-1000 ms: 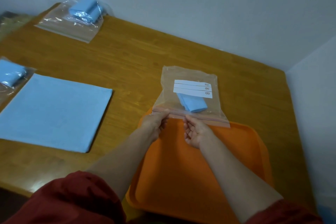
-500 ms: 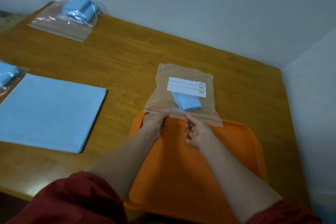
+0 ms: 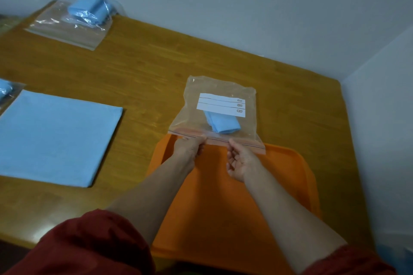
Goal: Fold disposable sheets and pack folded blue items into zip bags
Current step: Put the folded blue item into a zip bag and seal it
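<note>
A clear zip bag (image 3: 248, 125) with a white label holds a small folded blue item (image 3: 223, 124). The bag lies flat beyond the far rim of an orange tray (image 3: 223, 207), its zip strip toward me. My left hand (image 3: 190, 149) pinches the zip strip near its left part. My right hand (image 3: 240, 161) pinches the same strip a little to the right. A large folded blue sheet (image 3: 53, 138) lies flat on the wooden table (image 3: 156, 69) at the left.
A filled zip bag with blue items (image 3: 78, 18) sits at the table's far left corner. Another filled bag (image 3: 5, 92) shows at the left edge. Grey walls close the table's far and right sides.
Both hands keep their pinch on the zip strip. The view has shifted slightly; the bag and hands hold nearly the same pose.
</note>
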